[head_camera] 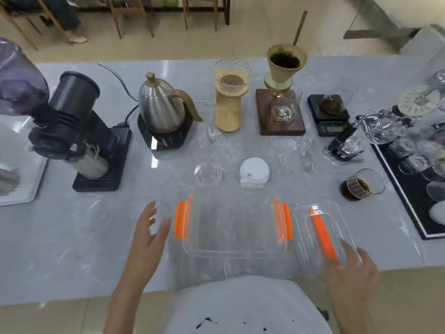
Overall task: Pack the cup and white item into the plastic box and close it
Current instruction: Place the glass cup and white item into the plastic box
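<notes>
The plastic box (234,225) lies open on the surface (72,237), with the glass cup (209,173) and white item (254,173) just behind it. The cup looks fragile and slippery; its rim is probably the safest hold. Both hands are released: the left hand (148,235) hovers, and the right hand (350,273) rests on the lid (322,235).

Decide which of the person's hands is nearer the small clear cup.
Left. The left hand is below and left of the clear cup; the right hand is far off to its lower right, on the box lid.

grinder (72,131) being kept far left | kettle (163,104) being held on its base | scale (328,114) being occupied by a glass
</notes>
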Demonstrator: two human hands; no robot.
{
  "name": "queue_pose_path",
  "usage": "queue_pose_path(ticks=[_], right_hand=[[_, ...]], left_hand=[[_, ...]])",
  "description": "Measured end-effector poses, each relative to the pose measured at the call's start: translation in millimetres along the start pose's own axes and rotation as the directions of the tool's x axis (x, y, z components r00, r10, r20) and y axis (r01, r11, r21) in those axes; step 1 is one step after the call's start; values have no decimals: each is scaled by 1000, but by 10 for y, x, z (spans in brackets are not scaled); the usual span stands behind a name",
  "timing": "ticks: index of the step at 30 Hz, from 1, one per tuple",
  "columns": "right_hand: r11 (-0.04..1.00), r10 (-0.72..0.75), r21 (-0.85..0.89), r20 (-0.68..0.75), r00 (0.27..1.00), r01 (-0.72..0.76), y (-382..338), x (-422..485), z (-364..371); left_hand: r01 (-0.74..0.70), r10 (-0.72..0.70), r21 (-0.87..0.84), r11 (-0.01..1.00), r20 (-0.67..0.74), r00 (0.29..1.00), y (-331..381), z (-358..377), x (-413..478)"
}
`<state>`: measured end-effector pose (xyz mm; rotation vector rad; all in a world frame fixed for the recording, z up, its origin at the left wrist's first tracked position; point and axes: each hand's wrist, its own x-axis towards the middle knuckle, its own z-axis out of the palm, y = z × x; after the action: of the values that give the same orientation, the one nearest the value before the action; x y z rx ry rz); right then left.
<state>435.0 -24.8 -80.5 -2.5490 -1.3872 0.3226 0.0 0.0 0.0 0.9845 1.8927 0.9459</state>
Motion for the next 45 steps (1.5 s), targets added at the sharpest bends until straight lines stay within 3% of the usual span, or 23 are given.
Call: queue_pose_path(ticks=[3,5,8,11,13,15,17,19,22,24,27,30,33,35,37,41,43,45], right_hand=[[992,-127,12,60,990,126,-752,-14,161],[997,-75,-23,131,988,79,-966,41,236],[990,-52,-114,238,970,81,-1012,68,281],[995,-38,-76,303,952,64,-1124,95,181],[1000,6,-9,346,938,-3,-1187,187,23],[997,-9,75,248,969,-10,-1271,358,-182],[972,-106,227,171,980,65,-1477,633,-383],[929,-211,354,270,939,107,-1900,960,-526],[951,-306,228,569,764,211,-2718,1342,-404],[950,-253,46,692,676,309,-3131,1401,-145],[916,-142,-175,701,699,362,-3286,1318,249],[911,-182,-192,606,774,365,-3289,1334,453],[917,-226,-155,558,798,368,-3319,1314,444],[915,-185,-181,608,772,362,-3304,1394,594],[899,-162,-229,617,770,373,-3247,1353,657],[891,-181,-212,646,741,402,-3224,1416,630],[942,-204,-59,679,705,329,-3151,1506,461],[964,-256,234,699,668,124,-3003,1610,182]], left_hand=[[-185,154,151,971,199,968,207,411,144],[-249,190,217,944,258,947,200,589,150],[-217,160,240,946,236,958,117,577,104],[-216,151,256,942,252,956,180,560,91],[-222,153,311,924,230,961,261,518,74],[-250,217,414,875,125,968,377,456,117],[-266,290,484,834,27,957,581,443,296],[-286,323,529,799,24,946,859,551,646],[-247,131,673,697,219,967,1207,964,1332],[-214,-71,758,616,324,944,1265,1260,1651],[-151,-331,874,461,328,885,1068,1577,1788],[-196,-297,927,320,295,908,892,1725,1874],[-211,-216,932,295,280,935,931,1684,1877],[-212,-280,918,336,312,908,947,1753,1894],[-230,-225,914,333,314,922,913,1705,1774],[-199,-327,924,328,309,893,1059,1615,1768],[-193,-345,905,379,331,878,1165,1504,1800],[-215,-243,854,474,361,900,1310,1310,1824]])
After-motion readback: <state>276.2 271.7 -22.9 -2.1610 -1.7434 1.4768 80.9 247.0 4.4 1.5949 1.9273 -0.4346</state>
